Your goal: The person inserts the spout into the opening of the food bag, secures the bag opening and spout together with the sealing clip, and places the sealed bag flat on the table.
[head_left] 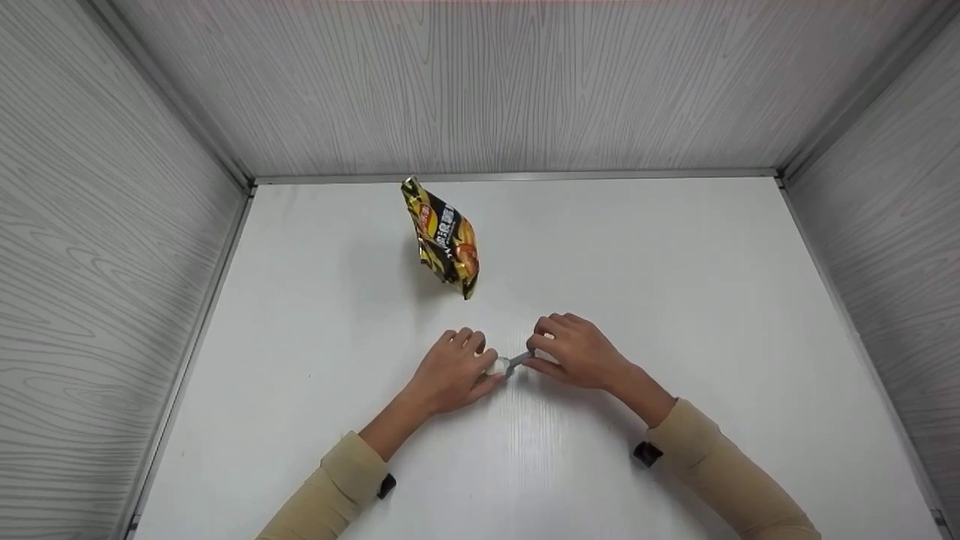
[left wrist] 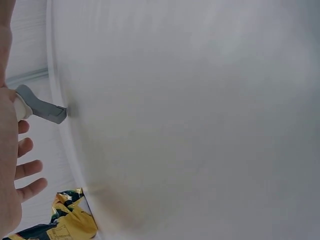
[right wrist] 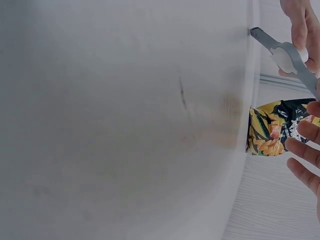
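Note:
Between the two hands is a small grey and white object (right wrist: 283, 59), a bent grey strip with a round white part at its middle; its kind cannot be told. My left hand (head_left: 455, 371) pinches the white part between thumb and index finger, its other fingers apart from it. On the other side, my right hand (head_left: 576, 351) pinches one end of the grey strip. In the left wrist view the strip's free end (left wrist: 50, 111) points down at the table. Both hands are low over the white table, and the fingers hide some of the object.
A black and yellow snack bag (head_left: 448, 241) stands on the white table (head_left: 675, 262), beyond the hands and a little left. Grey wood-grain panels (head_left: 480, 90) enclose the table at the back and both sides.

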`<move>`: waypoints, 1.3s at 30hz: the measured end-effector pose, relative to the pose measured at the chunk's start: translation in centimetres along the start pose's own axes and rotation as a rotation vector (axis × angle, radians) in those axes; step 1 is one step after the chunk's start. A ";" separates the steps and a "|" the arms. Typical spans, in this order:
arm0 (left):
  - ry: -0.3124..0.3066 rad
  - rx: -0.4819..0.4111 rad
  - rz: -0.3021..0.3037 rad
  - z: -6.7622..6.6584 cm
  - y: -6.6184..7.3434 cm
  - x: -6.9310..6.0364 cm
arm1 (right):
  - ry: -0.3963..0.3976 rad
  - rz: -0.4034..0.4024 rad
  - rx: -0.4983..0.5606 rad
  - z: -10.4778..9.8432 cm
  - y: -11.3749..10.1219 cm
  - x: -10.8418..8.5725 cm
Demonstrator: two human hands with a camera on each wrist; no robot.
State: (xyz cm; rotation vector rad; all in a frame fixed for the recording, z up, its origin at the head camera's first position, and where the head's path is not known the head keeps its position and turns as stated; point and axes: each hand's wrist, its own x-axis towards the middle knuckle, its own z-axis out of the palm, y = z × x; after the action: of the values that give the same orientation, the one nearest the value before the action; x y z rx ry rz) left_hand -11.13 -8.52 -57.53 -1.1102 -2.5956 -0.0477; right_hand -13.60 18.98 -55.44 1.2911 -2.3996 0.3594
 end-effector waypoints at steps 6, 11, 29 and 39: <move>0.020 0.007 0.013 0.1 0.1 0.3 | -0.019 0.004 -0.009 -0.1 -0.1 0.0; -0.005 0.022 0.009 0.2 0.2 0.5 | -0.016 -0.009 -0.010 -0.1 -0.1 0.2; -0.059 0.018 0.009 0.3 0.5 0.7 | -0.054 -0.042 -0.023 -0.1 0.2 0.1; -0.100 0.015 -0.009 0.1 0.5 0.8 | -0.078 -0.061 -0.009 -0.4 0.4 0.2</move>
State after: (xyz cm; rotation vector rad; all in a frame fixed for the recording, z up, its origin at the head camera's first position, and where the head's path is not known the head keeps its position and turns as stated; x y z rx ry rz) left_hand -11.32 -7.64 -57.41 -1.1235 -2.6836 0.0254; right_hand -14.01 19.18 -55.01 1.3954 -2.4166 0.2847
